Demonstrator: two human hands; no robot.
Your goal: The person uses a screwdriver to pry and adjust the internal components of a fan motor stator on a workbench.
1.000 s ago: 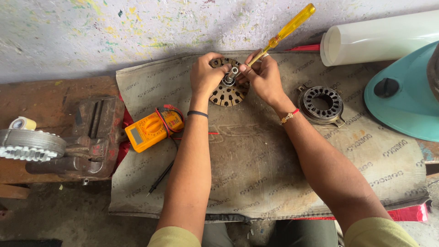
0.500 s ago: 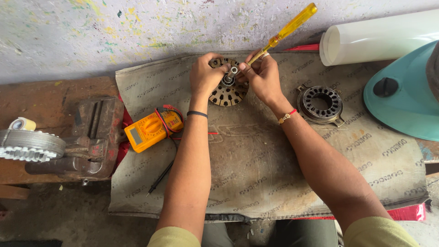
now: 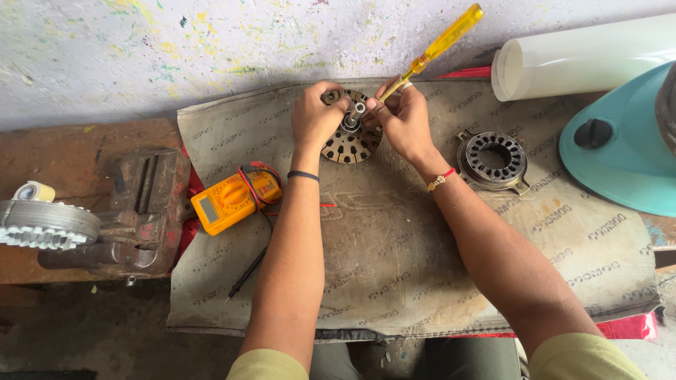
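Note:
A round slotted metal motor part (image 3: 350,143) with a shaft and bearing at its middle lies on a grey mat (image 3: 394,232) near the wall. My left hand (image 3: 317,116) grips its upper left edge. My right hand (image 3: 403,119) holds a screwdriver with a yellow see-through handle (image 3: 443,41); its tip points down at the part's centre, next to the bearing. A black band is on my left wrist and a red and gold thread on my right.
A second ring-shaped motor part (image 3: 495,160) lies right of my hands. An orange multimeter (image 3: 232,199) with red and black leads sits on the mat's left. A rusty bench vise (image 3: 120,218) stands far left. A white tube (image 3: 584,56) and a teal housing (image 3: 620,148) are at right.

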